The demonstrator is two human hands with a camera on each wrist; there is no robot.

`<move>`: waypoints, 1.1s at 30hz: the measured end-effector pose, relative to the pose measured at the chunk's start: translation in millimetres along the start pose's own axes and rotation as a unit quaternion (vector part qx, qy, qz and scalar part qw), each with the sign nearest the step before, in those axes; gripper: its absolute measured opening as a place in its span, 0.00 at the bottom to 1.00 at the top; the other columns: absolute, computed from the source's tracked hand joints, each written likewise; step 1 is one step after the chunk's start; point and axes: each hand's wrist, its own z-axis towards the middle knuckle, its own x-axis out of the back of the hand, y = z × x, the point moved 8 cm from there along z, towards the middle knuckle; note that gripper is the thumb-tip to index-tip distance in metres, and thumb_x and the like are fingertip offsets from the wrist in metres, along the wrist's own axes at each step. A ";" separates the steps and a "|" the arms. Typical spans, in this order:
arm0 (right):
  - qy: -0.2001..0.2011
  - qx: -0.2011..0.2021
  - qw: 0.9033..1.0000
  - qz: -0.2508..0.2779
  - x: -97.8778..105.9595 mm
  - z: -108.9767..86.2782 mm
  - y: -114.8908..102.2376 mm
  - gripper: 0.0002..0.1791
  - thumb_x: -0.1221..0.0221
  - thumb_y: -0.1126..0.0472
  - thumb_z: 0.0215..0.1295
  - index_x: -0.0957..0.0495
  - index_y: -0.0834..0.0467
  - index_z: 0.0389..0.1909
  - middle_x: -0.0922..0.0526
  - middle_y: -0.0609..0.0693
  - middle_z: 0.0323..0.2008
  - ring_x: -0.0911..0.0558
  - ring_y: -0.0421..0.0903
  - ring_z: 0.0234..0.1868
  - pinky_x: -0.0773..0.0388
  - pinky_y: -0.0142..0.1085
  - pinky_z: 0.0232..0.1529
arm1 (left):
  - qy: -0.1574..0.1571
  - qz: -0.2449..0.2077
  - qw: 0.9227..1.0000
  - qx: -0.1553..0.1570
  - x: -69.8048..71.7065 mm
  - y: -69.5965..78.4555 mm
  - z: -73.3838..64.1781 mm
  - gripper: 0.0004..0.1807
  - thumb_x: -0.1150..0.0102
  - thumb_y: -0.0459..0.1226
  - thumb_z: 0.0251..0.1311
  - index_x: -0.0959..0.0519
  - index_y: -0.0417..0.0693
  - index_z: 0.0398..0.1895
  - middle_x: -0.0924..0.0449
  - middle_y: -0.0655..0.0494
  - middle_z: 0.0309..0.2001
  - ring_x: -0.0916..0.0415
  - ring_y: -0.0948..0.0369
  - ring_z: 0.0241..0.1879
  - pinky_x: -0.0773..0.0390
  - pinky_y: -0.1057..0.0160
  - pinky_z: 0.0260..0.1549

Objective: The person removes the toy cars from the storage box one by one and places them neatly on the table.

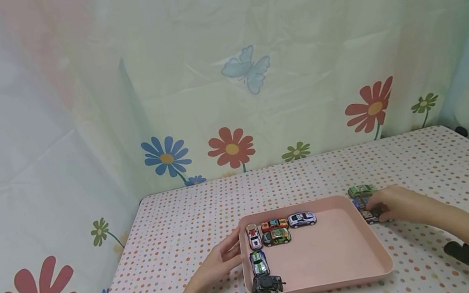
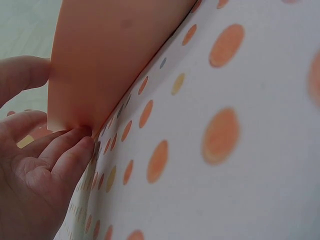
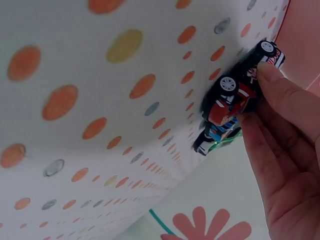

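Observation:
My left hand [image 1: 222, 259] is at the left side of the pink tray [image 1: 325, 287], its fingers touching the outer wall [image 2: 120, 45]. At the tray's right side, my right hand [image 1: 396, 203] pinches a dark red-and-black toy car [image 3: 220, 110] between thumb and fingers. The fingers partly hide this car. Close against it lies a black toy car [image 3: 262, 52] with white wheels, near the thumb. Beyond stand a blue toy car [image 1: 358, 203] and a green toy car [image 1: 361, 190] on the table.
Inside the tray, along its left and back, sit several toy cars, among them a white-and-red one [image 1: 254, 236], a white-and-purple one [image 1: 302, 219] and a black one [image 1: 267, 284]. A dotted cloth [image 1: 183, 229] covers the table. A flowered curtain [image 1: 307, 76] hangs behind.

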 end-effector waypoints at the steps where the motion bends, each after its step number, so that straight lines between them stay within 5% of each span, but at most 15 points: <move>1: -0.004 -0.003 1.000 -0.002 0.7 0.6 -0.5 0.13 0.30 0.72 0.42 0.18 0.63 0.33 0.18 0.50 0.31 0.19 0.50 0.34 0.20 0.41 0.32 | 0.000 0.000 1.000 0.000 0.1 -0.1 0.0 0.36 0.47 0.36 0.67 0.52 0.45 0.73 0.59 0.47 0.73 0.49 0.51 0.67 0.43 0.60 0.62; 10: -0.005 -0.032 0.999 0.027 28.6 10.5 -12.4 0.24 0.35 0.61 0.56 0.24 0.70 0.51 0.18 0.62 0.41 0.18 0.49 0.31 0.20 0.45 0.34 | -0.004 0.007 1.000 -0.008 -0.4 -0.1 -0.2 0.36 0.48 0.35 0.67 0.52 0.44 0.73 0.58 0.47 0.72 0.49 0.50 0.67 0.43 0.59 0.62; 15: -0.010 -0.019 0.999 0.031 36.2 26.0 -36.0 0.34 0.35 0.53 0.57 0.30 0.66 0.61 0.24 0.64 0.53 0.24 0.62 0.51 0.26 0.56 0.46 | -0.002 0.005 1.000 -0.009 -0.2 0.1 0.0 0.36 0.47 0.35 0.66 0.52 0.43 0.73 0.58 0.46 0.72 0.49 0.50 0.67 0.43 0.60 0.62; 24: -0.073 0.022 0.996 0.054 8.0 64.9 -80.9 0.34 0.35 0.50 0.57 0.29 0.64 0.61 0.24 0.59 0.54 0.24 0.57 0.52 0.26 0.51 0.49 | -0.002 0.001 1.000 -0.008 -0.3 0.9 -0.2 0.36 0.47 0.35 0.66 0.52 0.44 0.73 0.57 0.47 0.72 0.49 0.51 0.67 0.41 0.61 0.61; 33: -0.113 0.060 0.990 0.066 -20.8 87.4 -96.9 0.27 0.34 0.59 0.55 0.25 0.65 0.56 0.20 0.56 0.49 0.22 0.54 0.51 0.26 0.48 0.50 | -0.007 -0.008 1.000 -0.010 -0.9 -0.6 0.6 0.35 0.48 0.34 0.66 0.51 0.45 0.73 0.56 0.48 0.72 0.50 0.51 0.68 0.41 0.62 0.61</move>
